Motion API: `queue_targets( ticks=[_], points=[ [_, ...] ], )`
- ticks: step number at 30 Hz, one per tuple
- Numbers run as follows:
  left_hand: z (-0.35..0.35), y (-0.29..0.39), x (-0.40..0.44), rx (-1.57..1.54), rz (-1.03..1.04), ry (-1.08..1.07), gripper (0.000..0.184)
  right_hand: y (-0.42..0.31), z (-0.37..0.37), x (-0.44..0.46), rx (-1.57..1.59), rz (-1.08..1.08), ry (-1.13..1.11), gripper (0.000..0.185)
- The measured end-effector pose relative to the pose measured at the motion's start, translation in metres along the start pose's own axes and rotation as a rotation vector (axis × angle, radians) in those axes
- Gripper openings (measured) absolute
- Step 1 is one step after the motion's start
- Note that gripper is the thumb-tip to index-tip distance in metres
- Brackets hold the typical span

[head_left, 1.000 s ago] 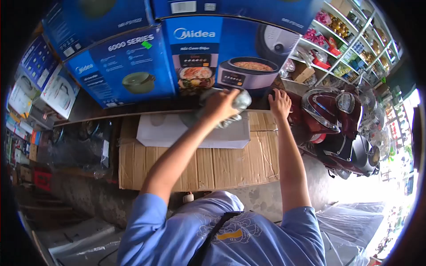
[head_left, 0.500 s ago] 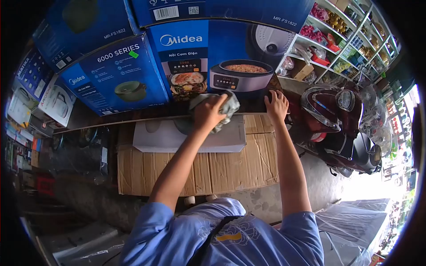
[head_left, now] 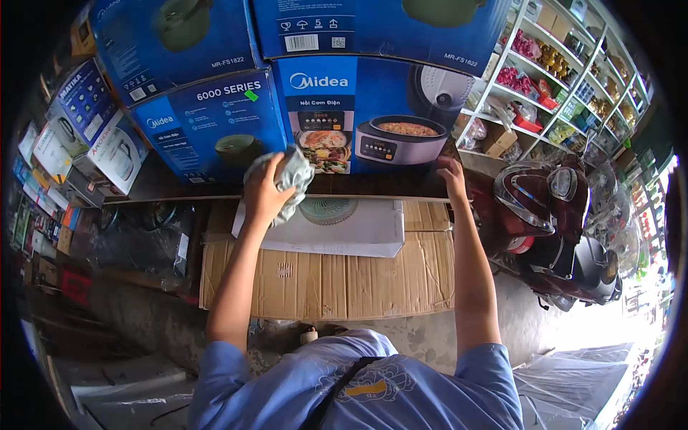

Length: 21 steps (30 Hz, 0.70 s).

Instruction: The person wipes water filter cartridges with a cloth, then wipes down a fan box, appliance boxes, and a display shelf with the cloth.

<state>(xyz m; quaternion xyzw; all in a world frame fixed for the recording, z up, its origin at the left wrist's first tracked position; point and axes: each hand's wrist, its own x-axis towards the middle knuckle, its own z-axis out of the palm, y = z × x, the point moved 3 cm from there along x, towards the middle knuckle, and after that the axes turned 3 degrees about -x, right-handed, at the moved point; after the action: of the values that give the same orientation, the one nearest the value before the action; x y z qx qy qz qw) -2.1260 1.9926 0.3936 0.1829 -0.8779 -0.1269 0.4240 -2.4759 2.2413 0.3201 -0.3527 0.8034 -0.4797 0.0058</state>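
Observation:
A crumpled grey-green cloth [head_left: 295, 179] is in my left hand [head_left: 264, 192], at the front edge of a dark shelf [head_left: 344, 188]. Just behind the cloth stands a blue 6000 SERIES box [head_left: 208, 125]. To its right is a blue Midea rice cooker box [head_left: 373, 115]. My right hand [head_left: 453, 178] rests at the shelf's right end with its fingers bent; whatever lies beneath them cannot be made out. Below the shelf edge, a white box [head_left: 358, 233] lies on a large brown cardboard box [head_left: 373, 279].
More blue boxes [head_left: 308, 32] are stacked above. A dark red motorbike [head_left: 527, 201] stands at the right, before white shelving [head_left: 530, 118] full of small goods. Kettle boxes [head_left: 118, 165] are at the left. Plastic-wrapped items [head_left: 573, 380] lie at the lower right.
My left hand has moved left along the shelf edge with the cloth, from the Midea box to the 6000 SERIES box. My right hand stays near the right end, its fingers now more bent.

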Motion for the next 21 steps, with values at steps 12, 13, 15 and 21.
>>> queue_targets(
  ticks=[12,13,15,21],
  points=[
    [-0.003,0.063,0.126,0.286,0.623,0.460,0.063,-0.028,0.050,-0.003,0.555,-0.063,0.064,0.076],
    [0.002,0.059,0.125,0.223,0.608,0.446,0.064,-0.030,0.050,-0.004,0.572,-0.060,0.067,0.077],
    [0.016,0.055,0.112,0.197,0.580,0.364,0.064,-0.029,0.048,-0.006,0.640,-0.055,0.060,0.068],
    [0.095,0.030,0.032,0.185,0.593,-0.017,0.032,-0.041,0.045,-0.006,1.006,-0.066,-0.100,0.065]
  ],
)
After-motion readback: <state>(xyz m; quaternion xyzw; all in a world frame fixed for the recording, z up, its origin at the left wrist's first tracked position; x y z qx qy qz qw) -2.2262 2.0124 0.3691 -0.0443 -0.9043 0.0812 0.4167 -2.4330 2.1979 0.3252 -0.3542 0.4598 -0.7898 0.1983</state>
